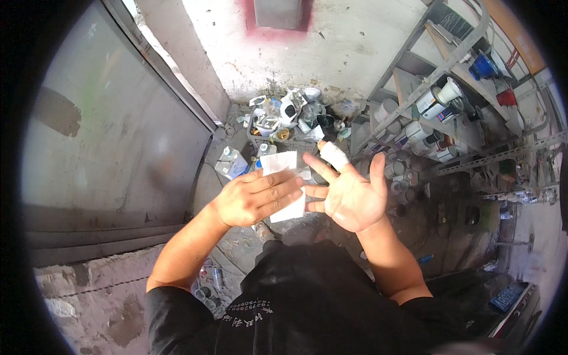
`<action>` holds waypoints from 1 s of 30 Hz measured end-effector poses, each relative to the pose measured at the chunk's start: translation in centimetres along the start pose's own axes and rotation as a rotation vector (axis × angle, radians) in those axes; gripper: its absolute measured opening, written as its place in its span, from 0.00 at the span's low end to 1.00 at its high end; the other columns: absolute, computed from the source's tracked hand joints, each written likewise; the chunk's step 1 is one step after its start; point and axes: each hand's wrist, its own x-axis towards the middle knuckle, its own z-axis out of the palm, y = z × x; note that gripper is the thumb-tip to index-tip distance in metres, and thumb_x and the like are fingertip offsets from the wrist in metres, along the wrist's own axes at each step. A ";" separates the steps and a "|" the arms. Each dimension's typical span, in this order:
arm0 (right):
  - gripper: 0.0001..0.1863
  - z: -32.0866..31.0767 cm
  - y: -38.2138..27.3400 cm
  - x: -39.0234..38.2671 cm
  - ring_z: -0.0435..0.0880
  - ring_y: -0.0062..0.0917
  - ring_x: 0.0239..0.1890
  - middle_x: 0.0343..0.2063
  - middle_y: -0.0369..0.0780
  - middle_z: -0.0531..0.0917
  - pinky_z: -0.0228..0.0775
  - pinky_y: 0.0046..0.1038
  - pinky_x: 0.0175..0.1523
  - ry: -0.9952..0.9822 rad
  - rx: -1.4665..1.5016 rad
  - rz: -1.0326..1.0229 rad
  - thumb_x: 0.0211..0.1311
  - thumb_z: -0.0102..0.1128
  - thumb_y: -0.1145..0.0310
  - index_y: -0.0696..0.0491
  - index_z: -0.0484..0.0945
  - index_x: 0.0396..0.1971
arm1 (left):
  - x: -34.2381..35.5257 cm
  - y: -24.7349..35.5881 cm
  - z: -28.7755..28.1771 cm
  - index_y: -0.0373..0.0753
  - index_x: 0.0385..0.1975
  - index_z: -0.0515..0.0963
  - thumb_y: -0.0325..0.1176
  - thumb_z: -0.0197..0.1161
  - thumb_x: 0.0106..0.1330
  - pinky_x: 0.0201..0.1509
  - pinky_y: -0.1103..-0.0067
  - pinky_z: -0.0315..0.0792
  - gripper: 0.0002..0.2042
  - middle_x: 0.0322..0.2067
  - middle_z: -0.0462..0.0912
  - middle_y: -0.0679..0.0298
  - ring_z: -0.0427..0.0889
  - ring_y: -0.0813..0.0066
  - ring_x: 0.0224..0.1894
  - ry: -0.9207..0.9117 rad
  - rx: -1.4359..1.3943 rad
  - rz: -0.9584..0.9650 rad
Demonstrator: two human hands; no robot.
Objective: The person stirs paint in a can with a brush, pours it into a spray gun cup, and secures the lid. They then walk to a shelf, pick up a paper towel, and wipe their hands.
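Observation:
A sheet of white paper, perhaps a tissue, hangs in front of me at the middle of the head view. My left hand has its back up and its fingers laid across the sheet, holding it; the thumb is hidden. Close to the right edge of the paper, my right hand is turned palm up with fingers and thumb spread. Its lower fingertips reach the paper's edge, and I cannot tell whether they press on it. White wrapping covers the index finger of that hand.
Beyond my hands, a crate overflows with rubbish by the wall. A square-sided container stands on the floor left of it. Metal shelving with several paint cans lines the right; a large grey panel fills the left.

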 end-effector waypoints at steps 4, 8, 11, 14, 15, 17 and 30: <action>0.49 -0.2 0.1 -0.2 0.63 0.55 0.65 0.69 0.43 0.57 0.56 0.63 0.61 0.077 -0.142 0.009 0.59 0.31 0.24 0.46 0.51 0.70 | -1.0 -0.7 -0.8 0.34 0.46 0.80 0.29 0.62 0.48 0.47 0.73 0.77 0.21 0.51 0.80 0.56 0.81 0.61 0.52 0.013 0.004 -0.100; 0.48 -0.5 0.0 0.0 0.67 0.55 0.61 0.68 0.43 0.59 0.57 0.62 0.60 0.078 -0.109 -0.027 0.58 0.33 0.24 0.46 0.52 0.70 | -0.2 1.5 0.6 0.36 0.42 0.82 0.31 0.65 0.48 0.53 0.71 0.76 0.19 0.51 0.81 0.57 0.80 0.62 0.53 0.179 0.035 -0.129; 0.48 -0.8 0.0 0.1 0.70 0.54 0.58 0.67 0.43 0.60 0.57 0.62 0.60 0.117 -0.088 -0.006 0.58 0.33 0.25 0.45 0.52 0.70 | 0.2 1.6 1.9 0.34 0.42 0.81 0.31 0.60 0.48 0.53 0.72 0.75 0.19 0.50 0.81 0.57 0.80 0.63 0.53 0.019 -0.004 -0.077; 0.48 -0.9 0.0 -0.1 0.70 0.54 0.59 0.68 0.42 0.61 0.57 0.59 0.60 0.138 -0.128 0.011 0.58 0.32 0.24 0.45 0.52 0.70 | -1.3 0.4 1.7 0.34 0.43 0.81 0.30 0.58 0.47 0.52 0.72 0.75 0.20 0.50 0.81 0.56 0.80 0.62 0.53 0.023 -0.020 -0.065; 0.49 -0.9 0.0 -0.2 0.68 0.56 0.60 0.69 0.43 0.58 0.55 0.61 0.62 0.134 -0.142 -0.005 0.58 0.32 0.24 0.45 0.50 0.70 | -2.0 0.0 1.5 0.33 0.44 0.80 0.27 0.60 0.46 0.51 0.71 0.76 0.21 0.50 0.81 0.54 0.81 0.61 0.52 0.017 -0.045 -0.105; 0.51 -0.7 0.2 -0.4 0.63 0.60 0.64 0.71 0.46 0.53 0.51 0.63 0.64 0.125 -0.154 -0.038 0.58 0.32 0.24 0.46 0.45 0.72 | -3.1 0.3 1.7 0.33 0.44 0.80 0.23 0.62 0.46 0.49 0.70 0.76 0.20 0.49 0.81 0.53 0.82 0.58 0.49 0.158 -0.149 -0.415; 0.51 -1.3 2.3 0.1 0.66 0.47 0.65 0.74 0.41 0.37 0.49 0.52 0.67 0.100 -0.751 -0.067 0.60 0.31 0.26 0.43 0.31 0.73 | 0.3 5.9 4.2 0.35 0.50 0.74 0.34 0.54 0.71 0.58 0.69 0.70 0.13 0.48 0.81 0.59 0.80 0.66 0.50 1.103 -1.561 -1.431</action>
